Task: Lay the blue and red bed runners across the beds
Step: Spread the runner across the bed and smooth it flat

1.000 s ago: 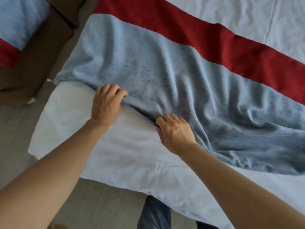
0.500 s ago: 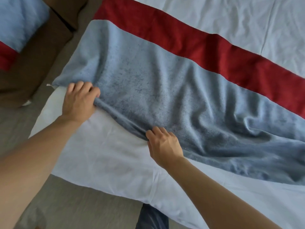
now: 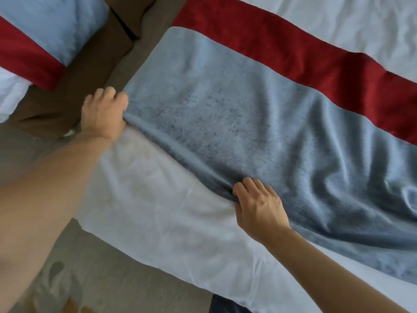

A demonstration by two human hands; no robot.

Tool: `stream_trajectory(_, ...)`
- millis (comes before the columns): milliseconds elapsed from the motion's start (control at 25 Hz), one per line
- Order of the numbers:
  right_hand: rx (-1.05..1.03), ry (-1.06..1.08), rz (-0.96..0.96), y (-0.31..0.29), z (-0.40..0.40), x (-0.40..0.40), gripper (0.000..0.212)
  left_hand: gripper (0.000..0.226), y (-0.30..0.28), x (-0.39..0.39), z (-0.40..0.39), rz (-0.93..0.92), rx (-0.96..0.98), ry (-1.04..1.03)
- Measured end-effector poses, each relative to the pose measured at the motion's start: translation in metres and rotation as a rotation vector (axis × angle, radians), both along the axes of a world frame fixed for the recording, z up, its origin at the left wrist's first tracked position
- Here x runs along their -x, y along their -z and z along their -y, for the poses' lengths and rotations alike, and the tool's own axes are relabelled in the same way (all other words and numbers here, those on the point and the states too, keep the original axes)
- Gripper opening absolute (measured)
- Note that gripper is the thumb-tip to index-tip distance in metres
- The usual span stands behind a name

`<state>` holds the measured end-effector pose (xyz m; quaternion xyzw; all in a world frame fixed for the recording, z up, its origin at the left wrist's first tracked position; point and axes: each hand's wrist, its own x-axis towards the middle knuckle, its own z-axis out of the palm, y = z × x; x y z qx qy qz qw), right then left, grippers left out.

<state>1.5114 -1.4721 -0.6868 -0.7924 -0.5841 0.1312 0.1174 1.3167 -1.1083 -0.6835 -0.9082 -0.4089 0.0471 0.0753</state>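
White bed sheet (image 3: 171, 233) fills 6 o'clock | blue runner (image 3: 248, 123) lies across the bed, red runner (image 3: 293, 53) beside it at 1 o'clock | left hand (image 3: 102, 115) grasps the runner corner at 9 o'clock | right hand (image 3: 259, 207) pinches its near edge

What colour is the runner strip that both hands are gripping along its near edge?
Blue, a mottled grey-blue, seen in the head view.

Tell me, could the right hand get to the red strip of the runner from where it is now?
Probably yes. The right hand grips the blue runner's near edge, and only flat blue cloth lies between it and the red strip. It would have to let go first.
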Motion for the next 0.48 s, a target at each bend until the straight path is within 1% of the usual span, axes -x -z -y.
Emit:
stream_trajectory(80,-0.034,-0.03,0.0,-0.001,-0.027,0.01,0.013,0.019,0.0,-0.001,0.004,0.062,0.031,-0.112)
stream_trajectory(160,-0.061,-0.065,0.013,0.0,-0.062,0.024,0.015,0.02,0.0,-0.008,0.021,0.127,0.093,-0.292)
stream_trajectory(280,-0.095,-0.097,0.048,0.004,-0.119,0.043,0.017,0.017,-0.005,-0.016,0.041,0.243,0.313,-0.6)
stream_trajectory(320,-0.103,-0.106,0.071,0.006,-0.136,0.048,0.018,0.018,-0.007,-0.02,0.043,0.333,0.424,-0.722)
stream_trajectory(360,-0.111,-0.112,0.095,0.007,-0.151,0.051,0.018,0.021,-0.009,-0.024,0.043,0.48,0.575,-0.861)
stream_trajectory(440,-0.114,-0.121,0.131,0.009,-0.172,0.054,0.018,0.028,-0.01,-0.034,0.046,0.882,0.962,-1.122)
stream_trajectory(480,-0.11,-0.123,0.144,0.01,-0.179,0.054,0.019,0.03,-0.012,-0.038,0.049,1.084,1.128,-1.206)
